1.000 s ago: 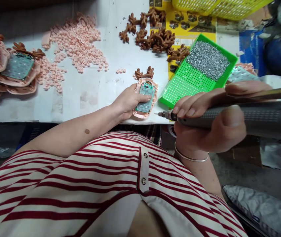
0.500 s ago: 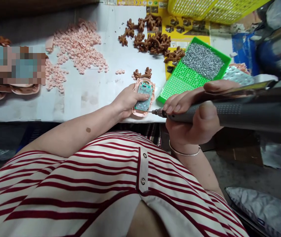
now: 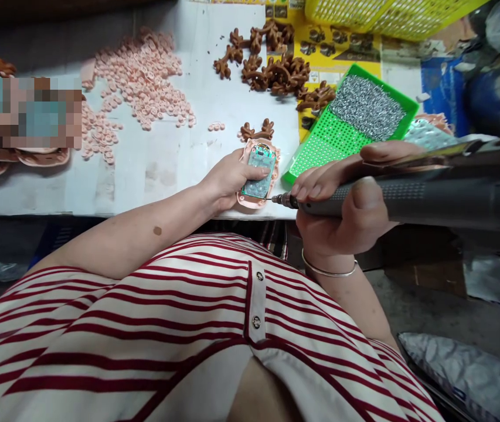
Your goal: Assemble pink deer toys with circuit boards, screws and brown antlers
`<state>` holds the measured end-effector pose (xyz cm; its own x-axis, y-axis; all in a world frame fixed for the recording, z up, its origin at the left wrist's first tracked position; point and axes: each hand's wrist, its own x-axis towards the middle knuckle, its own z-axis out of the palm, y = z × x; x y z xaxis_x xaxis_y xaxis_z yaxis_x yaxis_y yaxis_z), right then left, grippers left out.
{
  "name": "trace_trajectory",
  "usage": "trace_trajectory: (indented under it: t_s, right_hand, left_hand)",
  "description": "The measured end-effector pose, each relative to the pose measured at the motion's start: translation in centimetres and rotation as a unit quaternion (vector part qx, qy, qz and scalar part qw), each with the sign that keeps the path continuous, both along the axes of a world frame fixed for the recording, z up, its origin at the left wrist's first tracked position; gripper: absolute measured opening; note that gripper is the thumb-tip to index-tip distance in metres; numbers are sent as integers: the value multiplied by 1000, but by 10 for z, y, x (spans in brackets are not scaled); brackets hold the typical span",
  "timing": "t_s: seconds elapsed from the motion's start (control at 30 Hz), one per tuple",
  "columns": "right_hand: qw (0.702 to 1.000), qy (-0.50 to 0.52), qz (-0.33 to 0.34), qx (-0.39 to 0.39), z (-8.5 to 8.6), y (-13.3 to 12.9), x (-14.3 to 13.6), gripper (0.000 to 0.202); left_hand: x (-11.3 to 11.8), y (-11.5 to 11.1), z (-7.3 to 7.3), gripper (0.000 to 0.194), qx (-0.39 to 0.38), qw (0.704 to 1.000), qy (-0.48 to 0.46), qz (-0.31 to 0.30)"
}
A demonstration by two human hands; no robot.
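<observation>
My left hand (image 3: 231,179) is closed round a pink plastic casing (image 3: 253,203), its thumb lying across the green circuit board (image 3: 257,183) inside. My right hand (image 3: 342,205) grips a dark grey electric screwdriver (image 3: 425,196). The tool lies nearly level, and its thin bit points left to the casing's lower right corner; whether the tip touches a screw is too small to tell. A brown antler-shaped piece (image 3: 256,130) sits at the top end of the casing. Right of the casing is a green tray (image 3: 315,153) with many small silver screws (image 3: 367,105) in its far part.
Small pink parts (image 3: 148,76) are heaped on the white table cover (image 3: 162,190). Brown antler pieces (image 3: 282,73) are piled at the back. Pink casings (image 3: 45,157) are stacked at the left, partly pixelated. A yellow basket (image 3: 377,17) stands at the back right.
The view has shifted slightly, so table items appear a little further right. Both hands keep their holds, with the bit still at the casing's lower right corner.
</observation>
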<state>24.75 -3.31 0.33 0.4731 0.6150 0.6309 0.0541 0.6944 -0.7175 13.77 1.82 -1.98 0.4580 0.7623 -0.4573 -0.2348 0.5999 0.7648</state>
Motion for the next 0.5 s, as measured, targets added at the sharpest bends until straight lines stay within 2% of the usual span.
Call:
trace_trajectory:
  t_s: [0.1,0.23,0.33,0.43,0.5]
  right_hand:
    - [1000,7,7,10,4,-1,-1,21]
    - [1000,17,17,3,18,-7,5,14]
    - [1000,3,-11,-6,30,-13,15,13]
    - [998,-35,-57,0,37,-17,23,18]
    - [996,-53,-67,2,37,-17,26,18]
  left_hand:
    - [1,1,-1,26,-2,1000,-1,-3]
    - [0,0,-2,26,3,1000,3,1]
    - [-10,-1,0,28,17,1000,5,-15]
    - [-26,-6,5,35,62,991,-2,-116]
    - [-36,-10,10,39,136,969,5,-206]
